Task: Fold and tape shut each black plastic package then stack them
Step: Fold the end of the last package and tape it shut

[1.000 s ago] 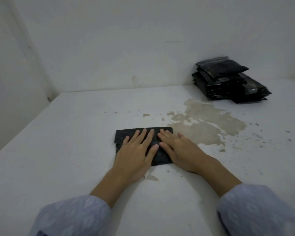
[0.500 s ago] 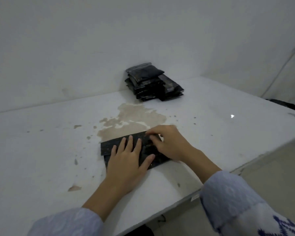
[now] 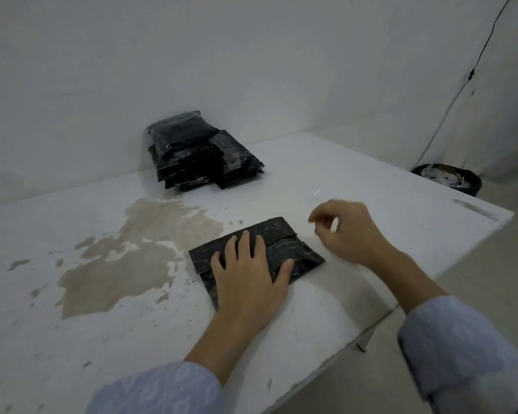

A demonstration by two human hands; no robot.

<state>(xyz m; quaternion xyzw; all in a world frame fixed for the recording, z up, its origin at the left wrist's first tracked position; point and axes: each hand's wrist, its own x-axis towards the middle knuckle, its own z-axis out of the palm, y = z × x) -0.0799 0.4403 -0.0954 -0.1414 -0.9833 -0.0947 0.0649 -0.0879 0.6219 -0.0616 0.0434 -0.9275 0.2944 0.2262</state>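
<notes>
So since half a second ago the right hand (image 3: 349, 231) has come off the package and is now hovering just to the right of it, fingers loosely curled with thumb and forefinger close together; it's blurry, so I can't tell if it's pinching a bit of tape or nothing at all. The left hand (image 3: 247, 271) stays flat on the folded black package (image 3: 284, 234), fingers spread and pressing the flap down. The package sits near the right edge of the white table (image 3: 371, 180), with the stack of finished packages (image 3: 201, 153) well apart at the far side against the wall. Here's what I think could go sideways: no tape is clearly on the fold yet, so if the left hand eases up, that stiff plastic flap will probably spring back open. The right end of the flap isn't under the palm, so it could lift or skew while the other hand is away. Also the package is fairly close to the table edge, so a sloppy push could nudge it off toward the black bin (image 3: 449, 177).
</notes>
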